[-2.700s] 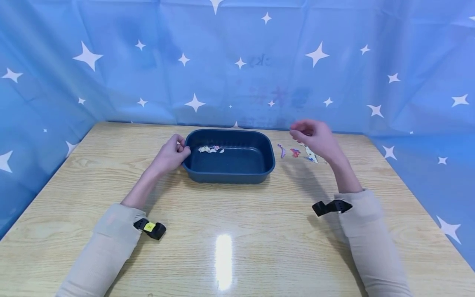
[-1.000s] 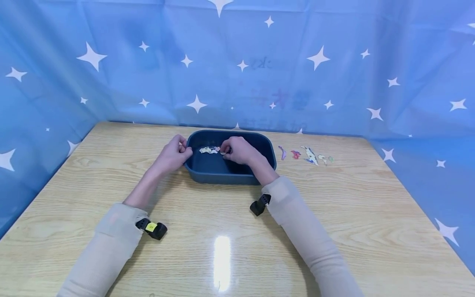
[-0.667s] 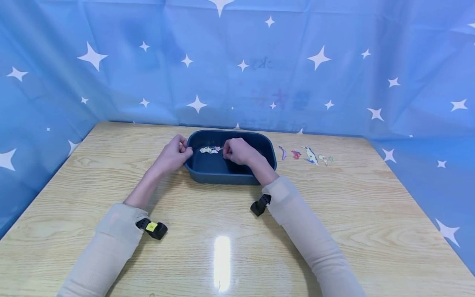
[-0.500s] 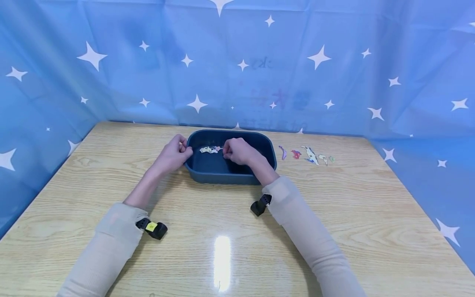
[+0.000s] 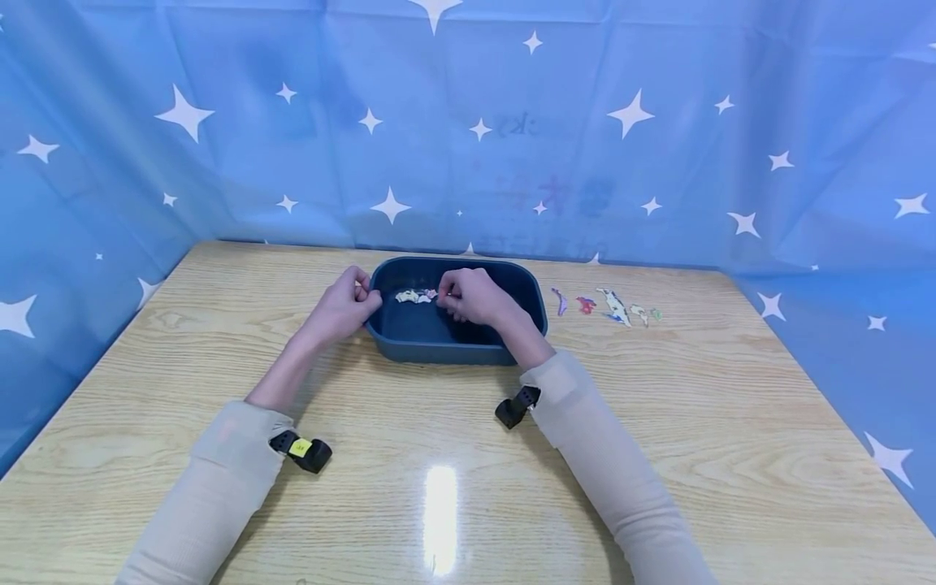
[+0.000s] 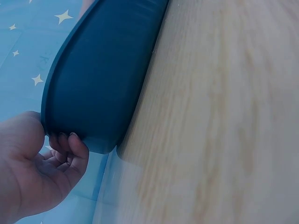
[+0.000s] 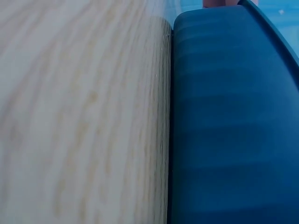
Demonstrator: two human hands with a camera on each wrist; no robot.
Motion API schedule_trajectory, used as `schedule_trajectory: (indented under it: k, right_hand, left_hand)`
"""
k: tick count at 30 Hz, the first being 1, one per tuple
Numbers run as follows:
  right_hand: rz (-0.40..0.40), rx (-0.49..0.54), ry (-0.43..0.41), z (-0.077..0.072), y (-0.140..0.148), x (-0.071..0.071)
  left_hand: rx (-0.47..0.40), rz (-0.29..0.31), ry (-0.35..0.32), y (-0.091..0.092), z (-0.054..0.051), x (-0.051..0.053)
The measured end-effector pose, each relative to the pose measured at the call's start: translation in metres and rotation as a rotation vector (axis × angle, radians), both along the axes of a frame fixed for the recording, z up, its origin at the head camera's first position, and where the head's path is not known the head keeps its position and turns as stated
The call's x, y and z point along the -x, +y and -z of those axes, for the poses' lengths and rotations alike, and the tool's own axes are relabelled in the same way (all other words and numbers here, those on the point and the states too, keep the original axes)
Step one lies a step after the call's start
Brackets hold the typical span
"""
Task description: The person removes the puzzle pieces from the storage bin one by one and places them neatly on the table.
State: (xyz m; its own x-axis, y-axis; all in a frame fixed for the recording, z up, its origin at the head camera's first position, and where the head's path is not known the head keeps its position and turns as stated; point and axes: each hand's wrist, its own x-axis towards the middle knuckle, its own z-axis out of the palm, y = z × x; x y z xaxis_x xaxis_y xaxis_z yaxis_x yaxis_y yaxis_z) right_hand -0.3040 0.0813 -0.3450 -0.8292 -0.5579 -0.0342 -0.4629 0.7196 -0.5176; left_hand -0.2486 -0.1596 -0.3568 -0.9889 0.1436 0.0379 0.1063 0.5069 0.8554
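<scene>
My left hand (image 5: 342, 302) pinches the left rim of a dark blue rectangular plastic basin (image 5: 446, 353); the left wrist view shows its curled fingers (image 6: 78, 151) at the basin's corner. Inside, toward the left, lie several small cream, white and pink flat pieces (image 5: 415, 296). My right hand (image 5: 474, 296) reaches into the basin, thumb and forefinger pinched at the right end of these pieces. A small flat piece appears to be between its fingertips, mostly hidden. The right wrist view shows mainly the basin's outer wall (image 7: 233, 116).
Several thin flat pieces lie in a row right of the basin: a purple one (image 5: 560, 301), a red one (image 5: 587, 305), a larger cream and blue one (image 5: 616, 307) and smaller ones. A blue star-patterned curtain (image 5: 468, 146) stands behind the wooden table (image 5: 366, 471).
My right hand has moved left from above the pieces on the table into the basin, and over the last second it shifts only slightly there. The left hand stays on the rim.
</scene>
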Motion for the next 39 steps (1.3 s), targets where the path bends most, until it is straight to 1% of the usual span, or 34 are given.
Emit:
schedule_trajectory:
  k: [6, 10, 17, 20, 23, 26, 28, 33, 36, 39]
  right_hand:
    - [0.012, 0.063, -0.023, -0.003, -0.001, 0.0]
    - [0.019, 0.125, -0.001, -0.005, 0.0, -0.002]
    - [0.025, 0.288, 0.064, -0.005, 0.004, -0.003]
    - [0.039, 0.37, 0.058, -0.005, 0.006, -0.004]
    - [0.062, 0.473, 0.024, -0.007, 0.01, -0.006]
    - [0.091, 0.538, 0.01, -0.009, 0.018, -0.009]
    - [0.108, 0.529, 0.041, -0.011, 0.025, -0.01]
    - [0.145, 0.453, 0.187, -0.021, 0.048, -0.016]
    - [0.169, 0.454, 0.208, -0.028, 0.063, -0.02]
    - [0.195, 0.455, 0.192, -0.034, 0.078, -0.023]
  left_hand:
    - [-0.003, -0.002, -0.003, 0.0, 0.0, 0.0]
    - [-0.002, -0.003, -0.005, 0.0, 0.001, 0.0]
    - [-0.006, 0.001, -0.004, 0.001, 0.001, 0.0]
    - [-0.002, 0.001, -0.001, 0.001, 0.001, 0.0]
    - [0.005, -0.002, 0.0, 0.001, 0.0, -0.001]
    - [0.008, -0.004, -0.001, 0.001, 0.001, -0.001]
    - [0.005, -0.005, -0.001, 0.001, 0.001, 0.0]
    - [0.006, -0.006, -0.003, 0.001, 0.002, 0.0]
    - [0.011, -0.003, -0.008, 0.0, 0.001, 0.0]
    - [0.014, -0.003, -0.014, 0.001, 0.001, 0.0]
